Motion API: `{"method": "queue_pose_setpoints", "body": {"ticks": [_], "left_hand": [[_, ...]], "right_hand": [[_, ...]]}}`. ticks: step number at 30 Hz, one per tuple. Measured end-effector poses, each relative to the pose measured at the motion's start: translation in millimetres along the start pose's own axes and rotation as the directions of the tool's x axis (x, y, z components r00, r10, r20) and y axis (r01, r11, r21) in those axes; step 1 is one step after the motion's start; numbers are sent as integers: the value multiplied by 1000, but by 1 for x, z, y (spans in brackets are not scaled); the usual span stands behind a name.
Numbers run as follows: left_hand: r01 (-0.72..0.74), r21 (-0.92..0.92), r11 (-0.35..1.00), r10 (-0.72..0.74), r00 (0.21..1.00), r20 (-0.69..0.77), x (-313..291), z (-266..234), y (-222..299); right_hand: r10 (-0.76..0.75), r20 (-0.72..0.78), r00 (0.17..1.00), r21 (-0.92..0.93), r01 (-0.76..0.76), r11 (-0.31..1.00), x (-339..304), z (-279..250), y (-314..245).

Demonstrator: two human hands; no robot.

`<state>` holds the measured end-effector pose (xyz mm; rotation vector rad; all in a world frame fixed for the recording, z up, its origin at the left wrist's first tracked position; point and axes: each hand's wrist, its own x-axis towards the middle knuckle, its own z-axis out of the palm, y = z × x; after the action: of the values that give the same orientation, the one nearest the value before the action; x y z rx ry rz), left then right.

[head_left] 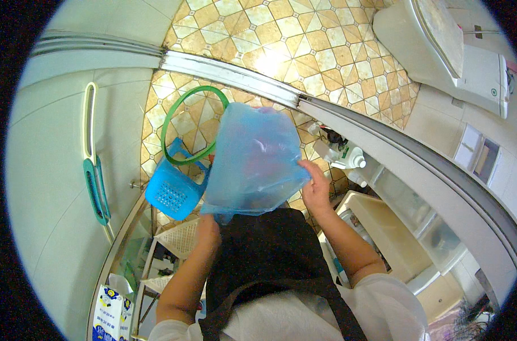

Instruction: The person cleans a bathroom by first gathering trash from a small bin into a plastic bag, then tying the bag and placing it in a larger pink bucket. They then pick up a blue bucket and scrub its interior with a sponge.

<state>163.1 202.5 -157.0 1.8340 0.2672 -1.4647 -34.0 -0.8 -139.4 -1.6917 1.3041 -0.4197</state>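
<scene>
A translucent blue plastic bag (255,162) is spread out in front of my black apron. My left hand (209,229) is closed on its lower left corner, slightly blurred. At its right edge, my right hand (315,184) pinches the film between thumb and fingers. Something reddish shows faintly through the plastic; what it is stays hidden. Just left of the bag, a green ring (166,128) rises above the floor, its right side next to the film. Below the ring lies a blue plastic stool (176,190) with a perforated seat, tipped on its side.
White bottles (349,158) stand to the right by the sliding-door track (230,73). Nearer are a beige basin (397,233), a cream basket (179,238) and a tissue pack (111,312). A long-handled brush (93,182) hangs on the left wall. A toilet (417,40) stands far right.
</scene>
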Motion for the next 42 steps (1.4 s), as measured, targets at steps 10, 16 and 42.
{"method": "queue_pose_setpoints", "body": {"ticks": [10, 16, 42], "left_hand": [[186, 495, 849, -268, 958, 99, 19, 12, -30], [43, 819, 572, -178, 981, 73, 60, 4, -17], [-178, 348, 920, 259, 945, -200, 236, 50, -56]], "right_hand": [[619, 402, 675, -590, -327, 738, -63, 3, 66], [554, 270, 788, -496, -379, 781, -27, 3, 73], [233, 148, 961, -568, -111, 815, 189, 108, 167]]}}
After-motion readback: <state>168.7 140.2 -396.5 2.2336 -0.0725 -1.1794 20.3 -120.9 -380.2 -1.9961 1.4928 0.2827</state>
